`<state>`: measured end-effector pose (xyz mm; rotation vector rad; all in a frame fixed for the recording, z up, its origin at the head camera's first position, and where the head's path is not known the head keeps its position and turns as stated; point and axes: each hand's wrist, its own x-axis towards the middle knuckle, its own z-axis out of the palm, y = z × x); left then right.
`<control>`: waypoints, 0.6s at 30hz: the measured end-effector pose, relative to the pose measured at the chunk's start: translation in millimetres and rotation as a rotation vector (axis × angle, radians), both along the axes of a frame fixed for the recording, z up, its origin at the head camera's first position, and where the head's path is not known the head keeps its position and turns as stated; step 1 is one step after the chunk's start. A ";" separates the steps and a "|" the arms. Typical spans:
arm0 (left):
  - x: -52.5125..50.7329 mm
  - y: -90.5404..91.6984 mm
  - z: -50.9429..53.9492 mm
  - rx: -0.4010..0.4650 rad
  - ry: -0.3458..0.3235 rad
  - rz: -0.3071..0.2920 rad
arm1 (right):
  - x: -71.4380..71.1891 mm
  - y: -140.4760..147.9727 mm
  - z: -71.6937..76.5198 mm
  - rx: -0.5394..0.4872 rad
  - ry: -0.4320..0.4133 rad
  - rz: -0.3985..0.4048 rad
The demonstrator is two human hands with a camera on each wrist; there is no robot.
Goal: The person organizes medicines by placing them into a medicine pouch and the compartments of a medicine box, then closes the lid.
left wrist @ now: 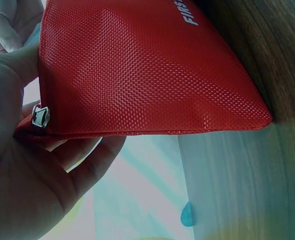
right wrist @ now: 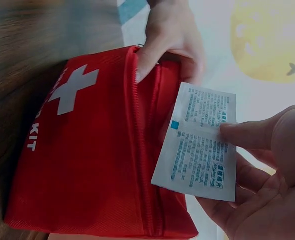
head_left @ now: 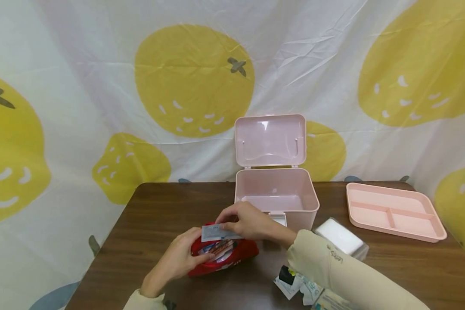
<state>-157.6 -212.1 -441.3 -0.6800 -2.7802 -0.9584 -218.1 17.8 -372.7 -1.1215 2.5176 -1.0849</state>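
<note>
A red first-aid pouch (head_left: 249, 252) with a white cross stands on the table, its zip open and several small packets (head_left: 221, 249) showing inside. My left hand (head_left: 182, 254) grips the pouch at one end of the opening, thumb over the edge, beside the metal zip pull (left wrist: 41, 116). Above the opening, my right hand (head_left: 252, 218) pinches a flat white packet (right wrist: 197, 145) with blue print, an alcohol pad sachet in two joined halves. In the right wrist view, the thumb lies on the printed face and the other fingers are behind it.
Behind the pouch stands a pink box (head_left: 303, 218) with its lid (head_left: 271, 142) raised. A pale pink divided tray (head_left: 395, 203) lies at the back right. A white stack in clear wrap (head_left: 341, 237) and loose packets (head_left: 288, 287) with a black item (head_left: 286, 274) lie near my right sleeve.
</note>
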 end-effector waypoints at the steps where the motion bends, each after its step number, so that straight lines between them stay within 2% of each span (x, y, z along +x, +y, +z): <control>1: 0.1 0.0 -0.1 -0.001 -0.004 0.000 | 0.6 -1.5 -0.7 0.011 0.011 0.006; 7: 0.6 -0.1 0.0 0.006 -0.005 -0.005 | 4.2 -8.0 -7.7 0.043 0.041 0.050; 13: 0.2 0.0 0.2 -0.002 0.006 -0.002 | 5.5 -12.7 -14.2 0.055 0.075 0.058; 18: -0.2 0.0 0.6 -0.028 0.017 0.007 | 7.7 -17.5 -17.7 0.082 0.174 0.081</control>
